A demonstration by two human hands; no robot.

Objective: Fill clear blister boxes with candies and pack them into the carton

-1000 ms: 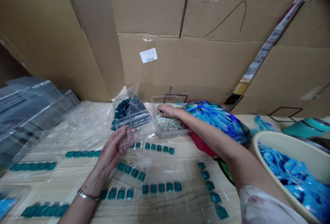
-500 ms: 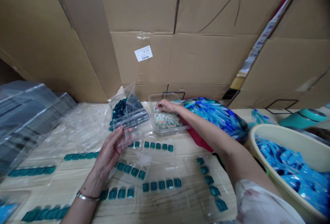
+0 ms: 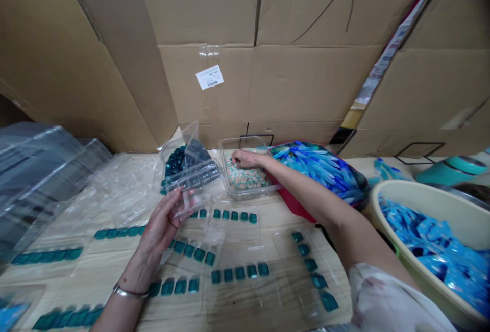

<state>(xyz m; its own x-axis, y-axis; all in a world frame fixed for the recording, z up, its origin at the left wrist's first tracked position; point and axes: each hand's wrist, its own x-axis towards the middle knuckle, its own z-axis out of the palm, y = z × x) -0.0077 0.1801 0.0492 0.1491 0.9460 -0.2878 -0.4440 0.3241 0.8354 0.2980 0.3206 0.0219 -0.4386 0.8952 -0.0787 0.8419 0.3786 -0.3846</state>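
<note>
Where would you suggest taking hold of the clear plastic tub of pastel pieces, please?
Probably by the near rim of the clear plastic tub, from the front: that straight edge stands free, while the right hand lies on the pieces further back.

Cardboard boxes [image 3: 306, 82] stand behind the table [image 3: 275, 222]. A plastic tub [image 3: 248, 197] sits mid-frame, with a basin [image 3: 383, 209] at lower right.

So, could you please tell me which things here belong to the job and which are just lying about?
Part of the job:
left hand holding a clear plastic bag of teal pieces
right hand in a clear tub of pastel pieces
rows of teal pieces

Lying about:
cream basin of blue pieces
cardboard boxes
</note>
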